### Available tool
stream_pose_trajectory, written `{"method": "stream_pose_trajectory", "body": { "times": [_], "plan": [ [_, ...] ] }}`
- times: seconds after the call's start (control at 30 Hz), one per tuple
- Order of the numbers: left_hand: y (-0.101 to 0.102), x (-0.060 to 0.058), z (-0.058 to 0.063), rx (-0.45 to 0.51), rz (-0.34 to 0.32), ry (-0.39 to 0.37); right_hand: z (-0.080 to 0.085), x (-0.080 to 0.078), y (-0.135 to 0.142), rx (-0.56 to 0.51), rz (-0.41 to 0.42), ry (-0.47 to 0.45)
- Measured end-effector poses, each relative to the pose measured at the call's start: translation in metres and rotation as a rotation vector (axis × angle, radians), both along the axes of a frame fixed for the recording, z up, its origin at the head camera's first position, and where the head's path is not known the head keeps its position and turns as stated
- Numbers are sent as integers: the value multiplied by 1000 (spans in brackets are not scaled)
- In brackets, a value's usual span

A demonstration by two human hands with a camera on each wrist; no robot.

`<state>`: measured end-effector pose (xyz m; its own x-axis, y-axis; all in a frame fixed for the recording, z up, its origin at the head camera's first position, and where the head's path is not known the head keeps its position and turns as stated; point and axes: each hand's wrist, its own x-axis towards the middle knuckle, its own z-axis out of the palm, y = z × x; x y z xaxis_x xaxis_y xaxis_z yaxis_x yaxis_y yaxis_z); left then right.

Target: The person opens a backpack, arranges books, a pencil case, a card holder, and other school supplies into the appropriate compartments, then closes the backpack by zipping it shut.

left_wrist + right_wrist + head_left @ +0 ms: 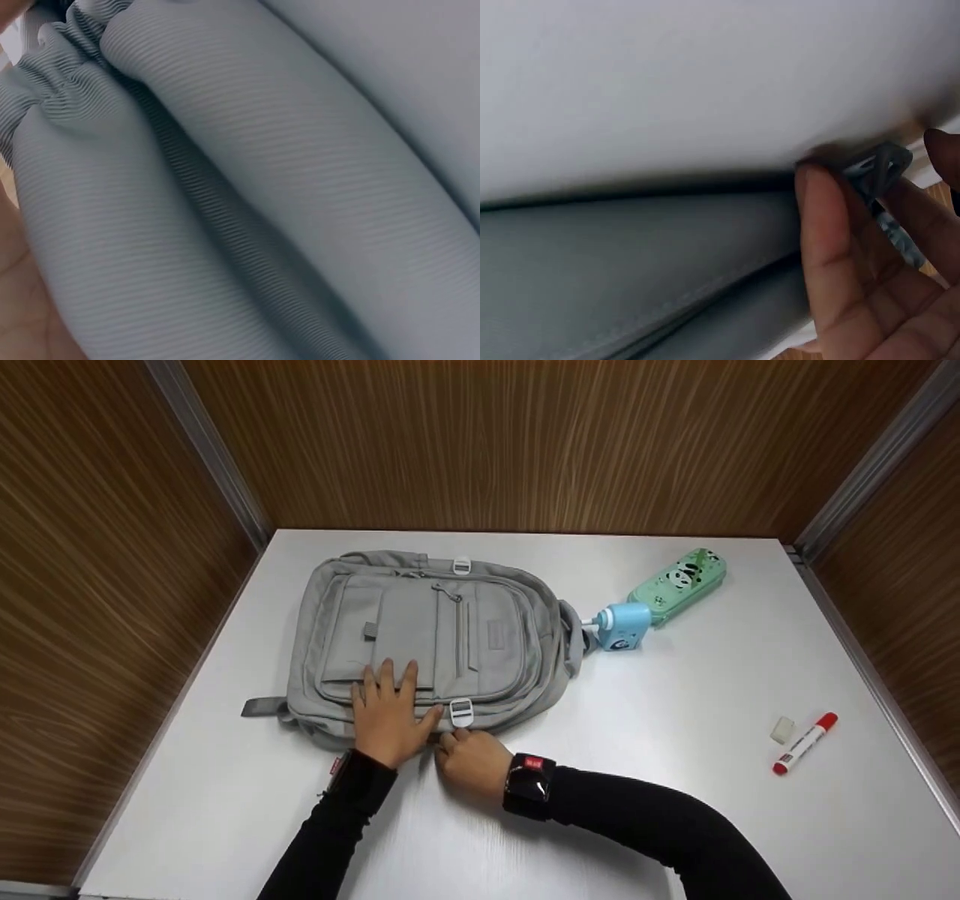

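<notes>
A grey backpack (409, 630) lies flat on the white table, its front pocket facing up. My left hand (388, 720) rests on its near side with fingers spread over the front pocket's edge. Close beside it, my right hand (474, 761) is at the backpack's near edge, fingers curled. In the right wrist view, the thumb and fingers (825, 217) hold a metal zipper pull (889, 166) at the bag's side. Gathered grey fabric (90, 90) fills most of the left wrist view, with a bit of the hand at the left edge.
A light blue bottle (626, 626) with a white nozzle stands by the backpack's right end. Behind it lies a green panda pencil case (679, 583). Farther right are an eraser (782, 730) and a red-capped marker (805, 744). Wood-grain panels (525, 446) border the table.
</notes>
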<state>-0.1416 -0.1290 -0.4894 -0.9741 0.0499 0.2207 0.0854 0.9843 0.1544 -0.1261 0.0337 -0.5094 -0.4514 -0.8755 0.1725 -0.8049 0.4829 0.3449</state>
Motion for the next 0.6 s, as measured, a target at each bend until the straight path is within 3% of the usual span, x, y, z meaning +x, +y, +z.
{"method": "stream_pose_trajectory", "body": {
  "times": [0.17,0.43,0.6],
  "plan": [
    [-1,0,-1,-4,-2,-8,-3,0,1,-48,-14,-2],
    [6,4,-3,-29,19,3,11,-3,15,-217,-70,-182],
    [14,10,-4,-48,9,13,19,-7,25,-340,-135,-235]
  ]
}}
